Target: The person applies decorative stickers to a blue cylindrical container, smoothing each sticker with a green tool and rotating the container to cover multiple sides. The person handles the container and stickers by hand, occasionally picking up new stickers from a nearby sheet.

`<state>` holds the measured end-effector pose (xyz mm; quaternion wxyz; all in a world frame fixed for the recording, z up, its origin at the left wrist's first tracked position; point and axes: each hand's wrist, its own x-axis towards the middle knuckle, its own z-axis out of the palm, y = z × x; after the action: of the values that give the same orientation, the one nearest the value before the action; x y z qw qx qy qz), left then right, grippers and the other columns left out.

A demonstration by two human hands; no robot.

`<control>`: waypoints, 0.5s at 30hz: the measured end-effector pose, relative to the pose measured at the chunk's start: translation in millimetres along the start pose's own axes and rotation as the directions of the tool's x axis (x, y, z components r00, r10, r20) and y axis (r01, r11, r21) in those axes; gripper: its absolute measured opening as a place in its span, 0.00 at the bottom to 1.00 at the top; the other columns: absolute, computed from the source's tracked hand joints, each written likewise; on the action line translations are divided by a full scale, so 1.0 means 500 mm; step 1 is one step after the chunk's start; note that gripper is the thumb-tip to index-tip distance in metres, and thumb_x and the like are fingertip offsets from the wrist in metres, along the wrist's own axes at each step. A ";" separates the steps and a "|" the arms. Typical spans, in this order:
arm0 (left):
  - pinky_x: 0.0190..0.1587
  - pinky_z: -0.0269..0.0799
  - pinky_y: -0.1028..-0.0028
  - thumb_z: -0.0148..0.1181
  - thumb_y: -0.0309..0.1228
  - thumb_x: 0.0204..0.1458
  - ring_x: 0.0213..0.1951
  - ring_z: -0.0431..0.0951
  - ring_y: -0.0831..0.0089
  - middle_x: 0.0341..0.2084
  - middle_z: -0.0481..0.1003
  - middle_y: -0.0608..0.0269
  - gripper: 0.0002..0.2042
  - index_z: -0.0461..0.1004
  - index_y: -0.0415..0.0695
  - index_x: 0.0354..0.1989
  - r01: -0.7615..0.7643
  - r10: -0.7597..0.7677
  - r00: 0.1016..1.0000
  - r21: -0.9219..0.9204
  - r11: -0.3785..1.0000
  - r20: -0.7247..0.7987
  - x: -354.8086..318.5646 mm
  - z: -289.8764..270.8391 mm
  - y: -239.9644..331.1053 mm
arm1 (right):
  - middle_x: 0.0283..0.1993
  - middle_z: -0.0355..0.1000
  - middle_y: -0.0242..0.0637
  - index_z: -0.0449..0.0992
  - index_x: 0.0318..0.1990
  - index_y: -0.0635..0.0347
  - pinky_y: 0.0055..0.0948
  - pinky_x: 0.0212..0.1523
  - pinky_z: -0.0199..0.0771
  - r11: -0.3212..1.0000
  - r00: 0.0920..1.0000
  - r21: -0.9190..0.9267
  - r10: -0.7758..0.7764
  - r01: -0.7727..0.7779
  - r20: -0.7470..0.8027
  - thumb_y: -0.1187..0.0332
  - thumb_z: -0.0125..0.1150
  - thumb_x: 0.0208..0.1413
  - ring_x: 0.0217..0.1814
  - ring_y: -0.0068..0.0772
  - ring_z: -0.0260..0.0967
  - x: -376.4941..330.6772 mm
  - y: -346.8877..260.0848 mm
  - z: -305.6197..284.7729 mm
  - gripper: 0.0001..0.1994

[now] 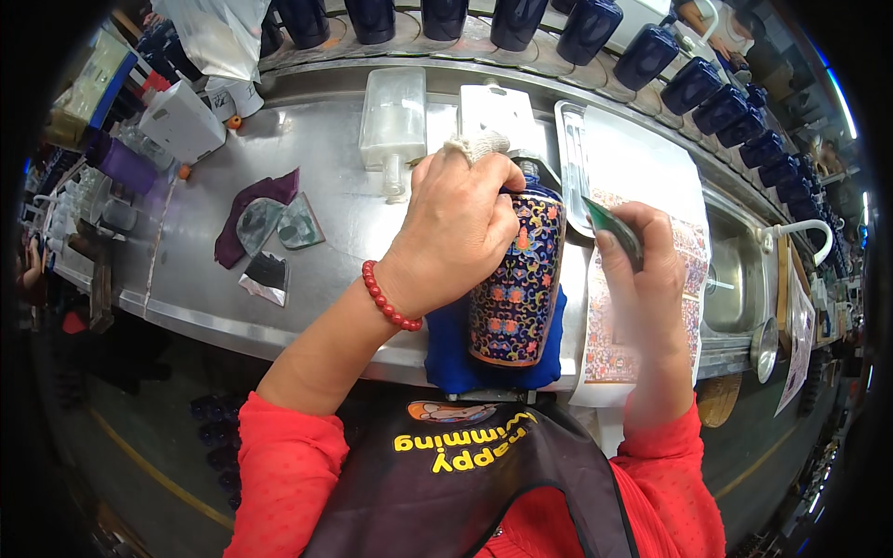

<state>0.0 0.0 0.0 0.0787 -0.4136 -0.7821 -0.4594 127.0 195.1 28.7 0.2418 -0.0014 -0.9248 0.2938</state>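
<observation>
A dark blue bottle (517, 279) with a dense, colourful floral pattern leans on a blue cloth pad (446, 344) at the bench's front edge. My left hand (460, 214), with a red bead bracelet at the wrist, is closed at the bottle's upper left side. A pale rag (479, 145) pokes out of its curled fingers, which touch the bottle's shoulder. To the right of the bottle, my right hand (646, 256) pinches a thin green scraper (614, 231), apart from the bottle. Motion blurs my right wrist.
Patterned decal sheets (642, 344) lie on the right, beside a metal tray (574, 158) and a sink (735, 270). A clear glass bottle (393, 116) stands behind. Rags and scraper pieces (279, 225) lie left. Dark blue bottles (445, 17) line the far conveyor.
</observation>
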 end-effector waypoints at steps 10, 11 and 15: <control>0.53 0.62 0.56 0.54 0.25 0.52 0.43 0.70 0.54 0.32 0.74 0.52 0.07 0.77 0.42 0.38 0.013 -0.013 1.000 0.002 1.000 0.007 0.006 -0.003 0.014 | 0.34 0.74 0.39 0.71 0.44 0.63 0.28 0.33 0.74 0.998 0.999 0.061 0.024 -0.023 -0.026 0.69 0.66 0.61 0.30 0.30 0.75 0.016 0.005 -0.023 0.11; 0.53 0.62 0.56 0.54 0.26 0.52 0.43 0.70 0.55 0.32 0.74 0.52 0.07 0.77 0.42 0.38 0.009 -0.009 1.000 0.028 1.000 -0.018 0.006 -0.002 0.015 | 0.33 0.74 0.39 0.71 0.43 0.63 0.27 0.33 0.74 0.997 0.999 0.075 0.027 -0.025 -0.025 0.69 0.67 0.61 0.30 0.29 0.75 0.017 0.007 -0.025 0.11; 0.54 0.62 0.55 0.54 0.26 0.52 0.43 0.71 0.54 0.32 0.74 0.52 0.08 0.77 0.41 0.38 0.009 -0.009 1.000 -0.013 1.000 0.020 0.006 -0.002 0.018 | 0.36 0.75 0.34 0.75 0.46 0.64 0.21 0.38 0.73 0.994 1.000 0.108 0.020 -0.020 0.009 0.68 0.69 0.61 0.36 0.21 0.74 0.025 0.014 -0.033 0.12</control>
<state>4.3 2.7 7.8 0.0661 -0.4153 -0.7817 -0.4605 122.2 211.5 42.3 0.2349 0.0036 -0.9083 0.3460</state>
